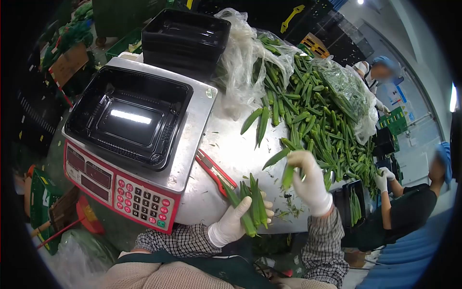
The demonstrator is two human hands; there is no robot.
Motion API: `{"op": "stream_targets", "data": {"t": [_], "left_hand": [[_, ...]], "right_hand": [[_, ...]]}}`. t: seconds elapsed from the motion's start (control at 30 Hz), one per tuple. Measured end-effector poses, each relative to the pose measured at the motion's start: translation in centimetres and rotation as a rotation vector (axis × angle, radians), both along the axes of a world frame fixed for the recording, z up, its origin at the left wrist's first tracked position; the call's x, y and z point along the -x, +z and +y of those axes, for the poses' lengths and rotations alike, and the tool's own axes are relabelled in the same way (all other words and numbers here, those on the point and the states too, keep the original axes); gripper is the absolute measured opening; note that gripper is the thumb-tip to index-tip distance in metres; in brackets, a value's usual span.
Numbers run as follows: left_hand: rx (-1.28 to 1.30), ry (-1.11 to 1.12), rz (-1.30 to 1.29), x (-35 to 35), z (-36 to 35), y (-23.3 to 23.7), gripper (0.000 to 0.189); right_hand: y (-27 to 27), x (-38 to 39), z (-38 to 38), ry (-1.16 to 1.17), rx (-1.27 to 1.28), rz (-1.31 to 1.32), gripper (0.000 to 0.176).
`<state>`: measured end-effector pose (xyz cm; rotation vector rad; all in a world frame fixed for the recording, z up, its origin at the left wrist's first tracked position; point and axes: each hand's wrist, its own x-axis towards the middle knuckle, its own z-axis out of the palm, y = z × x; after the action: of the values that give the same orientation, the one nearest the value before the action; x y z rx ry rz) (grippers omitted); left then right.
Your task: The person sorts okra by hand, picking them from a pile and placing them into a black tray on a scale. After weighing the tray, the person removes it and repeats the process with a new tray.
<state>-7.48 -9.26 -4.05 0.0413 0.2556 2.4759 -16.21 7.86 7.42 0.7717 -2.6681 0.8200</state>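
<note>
My left hand (234, 223), in a white glove, is closed around several okra pods (251, 204), their tips pointing up and away from me. My right hand (312, 185), also gloved in white, is raised over the metal table and pinches a single okra pod (288, 176). Beyond it spreads a large heap of okra (313, 106), with a few loose pods at its near edge. A red box cutter (215, 172) lies on the table beside my left hand.
At the left a red-fronted scale (139, 202) carries a black plastic tray (130, 118). Stacked black trays (185, 45) stand behind it. Clear plastic bags (239, 72) partly cover the okra. Two co-workers in blue caps are at the right, one near a black tray (344, 202) with okra.
</note>
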Motion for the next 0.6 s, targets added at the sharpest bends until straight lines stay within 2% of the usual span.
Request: {"op": "stream_targets", "data": {"t": [0.03,0.07,0.1,0.17,0.23,0.3,0.37,0.47,0.5,0.57,0.6], "left_hand": [[-0.017,-0.001,0.012,0.1,0.0,-0.1,0.061],[-0.143,-0.054,0.067,0.1,0.0,-0.8,0.063],[-0.086,-0.046,0.058,-0.1,0.0,-0.4,0.062],[0.03,-0.027,0.039,-0.4,-0.4,0.7,0.061],[0.059,-0.099,0.023,-0.2,-1.0,0.9,0.056],[0.025,-0.108,0.001,-0.1,-1.1,1.1,0.055],[0.019,-0.1,-0.026,0.0,-1.0,1.2,0.056],[0.065,-0.109,0.011,-0.1,-0.9,0.6,0.06],[0.067,-0.11,0.012,-0.1,-0.8,0.5,0.061],[0.07,-0.113,0.011,-0.1,-0.8,0.4,0.063],[0.074,-0.112,0.013,-0.1,-0.8,0.4,0.064]], "right_hand": [[0.6,-1.1,-0.5,0.095,-0.238,0.218,0.025],[0.8,-2.2,-1.4,0.169,-0.314,0.204,0.029],[1.0,-3.3,-2.5,0.242,-0.39,0.189,0.032],[1.3,-4.5,-4.5,0.339,-0.341,0.044,0.035],[1.4,-3.0,-4.8,0.317,-0.153,0.011,0.035],[-0.5,1.2,-2.7,0.09,-0.162,0.076,0.036],[-2.4,5.8,-1.9,-0.042,-0.376,0.248,0.044],[-4.9,10.7,-2.3,0.005,-0.782,0.302,0.062],[-5.0,11.5,-3.0,0.027,-0.905,0.288,0.064],[-6.6,13.1,-3.7,0.092,-0.974,0.411,0.051],[-6.3,13.4,-4.4,0.114,-0.968,0.389,0.046]]}}
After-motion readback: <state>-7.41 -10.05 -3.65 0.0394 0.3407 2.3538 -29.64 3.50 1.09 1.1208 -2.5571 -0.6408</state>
